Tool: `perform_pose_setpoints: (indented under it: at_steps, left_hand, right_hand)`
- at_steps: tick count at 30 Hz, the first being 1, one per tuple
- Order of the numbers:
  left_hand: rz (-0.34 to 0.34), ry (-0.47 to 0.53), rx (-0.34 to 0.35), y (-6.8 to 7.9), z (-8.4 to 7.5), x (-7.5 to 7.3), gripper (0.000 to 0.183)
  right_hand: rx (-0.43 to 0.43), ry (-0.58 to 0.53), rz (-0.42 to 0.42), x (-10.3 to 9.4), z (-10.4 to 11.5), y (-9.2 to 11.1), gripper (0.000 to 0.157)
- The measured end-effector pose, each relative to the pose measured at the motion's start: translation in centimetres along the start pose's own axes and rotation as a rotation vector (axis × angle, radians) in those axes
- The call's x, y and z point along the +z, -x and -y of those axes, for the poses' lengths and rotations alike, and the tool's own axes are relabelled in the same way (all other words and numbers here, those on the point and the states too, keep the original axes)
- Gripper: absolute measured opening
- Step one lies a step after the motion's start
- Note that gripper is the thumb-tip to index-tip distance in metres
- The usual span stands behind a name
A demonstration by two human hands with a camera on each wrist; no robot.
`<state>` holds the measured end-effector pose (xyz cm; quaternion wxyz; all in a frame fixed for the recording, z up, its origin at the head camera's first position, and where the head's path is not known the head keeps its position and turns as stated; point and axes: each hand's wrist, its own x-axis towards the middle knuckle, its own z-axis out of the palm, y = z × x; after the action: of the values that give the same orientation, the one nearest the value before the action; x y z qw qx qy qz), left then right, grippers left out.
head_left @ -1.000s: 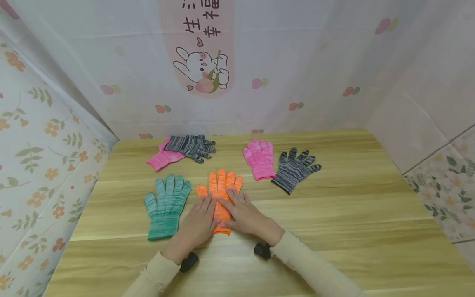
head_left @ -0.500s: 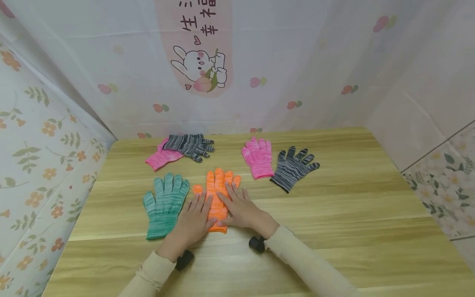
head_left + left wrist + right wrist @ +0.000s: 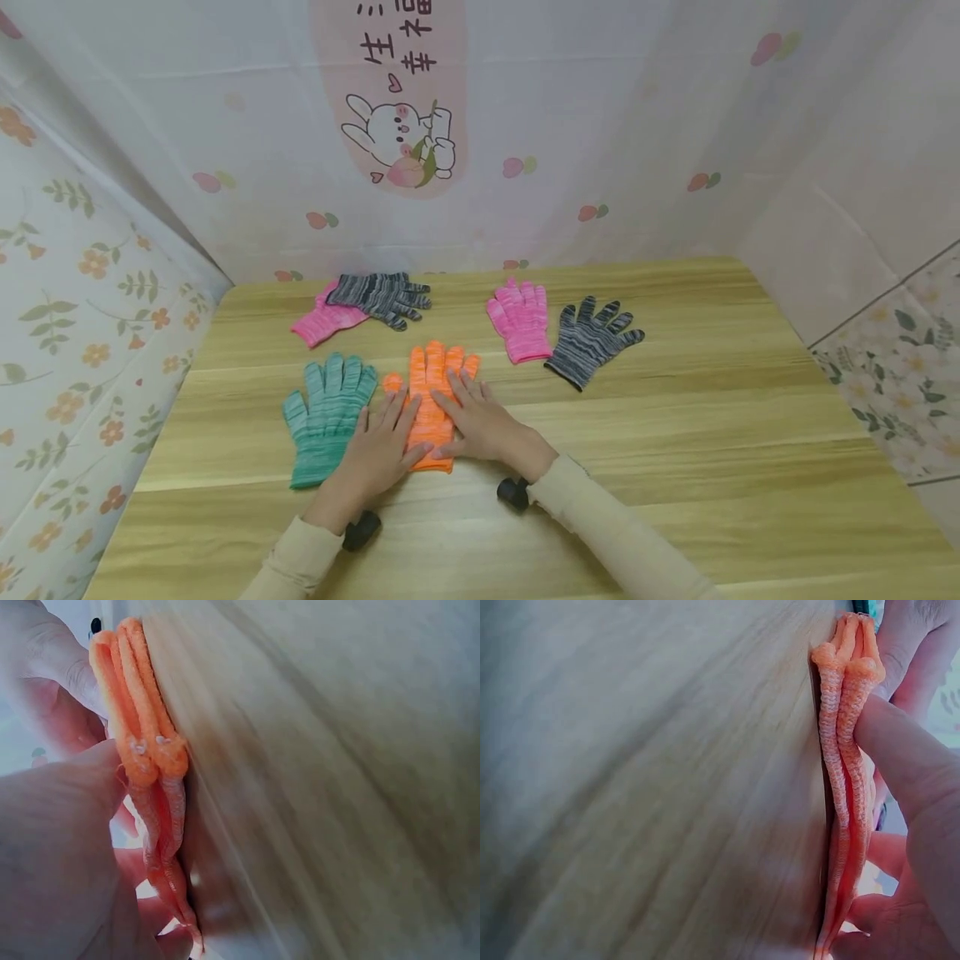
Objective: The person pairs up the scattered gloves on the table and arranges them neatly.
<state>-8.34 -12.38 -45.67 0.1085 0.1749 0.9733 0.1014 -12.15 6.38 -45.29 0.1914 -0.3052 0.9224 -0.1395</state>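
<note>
An orange knit glove pair (image 3: 432, 425) lies flat on the wooden table, fingers pointing away; two stacked layers show at the cuff in both wrist views. My left hand (image 3: 381, 442) rests on its left side, fingers extended, covering part of the thumb. On the right side my right hand (image 3: 483, 425) lies with straight fingers over the palm area. Both thumbs press near the cuff (image 3: 862, 671). Just left of the left hand is a teal glove (image 3: 330, 417), its right edge partly hidden by that hand.
At the back left a grey-black striped glove (image 3: 378, 298) overlaps a pink glove (image 3: 326, 321). Further right lie another pink glove (image 3: 521, 321) and a grey-black glove (image 3: 591, 342), their cuffs close together. A printed curtain (image 3: 570, 108) hangs behind the table (image 3: 712, 467).
The orange glove pair has slid slightly left toward the teal glove, with both hands staying on it. The whole head view has shifted a little too.
</note>
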Motion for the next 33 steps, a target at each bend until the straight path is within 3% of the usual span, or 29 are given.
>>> perform_pose_setpoints:
  at_steps: [15,20,23,27,33]
  left_hand:
    - [-0.033,0.000,0.011,0.3,0.9,-0.1,0.071]
    - [-0.035,0.003,0.014,0.2,0.8,-0.1,0.070]
    - [-0.033,0.007,0.006,0.1,0.8,-0.1,0.070]
    - [-0.038,0.022,0.001,0.1,0.7,-0.4,0.070]
    - [-0.074,0.048,0.038,-0.1,-0.5,-1.3,0.064]
  right_hand:
    - [-0.002,0.006,-0.014,0.2,0.7,-0.5,0.086]
    - [-0.025,-0.044,-0.025,0.3,-0.1,-0.3,0.085]
    - [-0.028,-0.132,-0.048,0.0,-0.9,0.0,0.081]
    - [0.012,-0.233,-0.161,-1.0,-2.5,0.6,0.068]
    - [0.182,-0.189,-0.405,-2.9,-5.8,1.6,0.045]
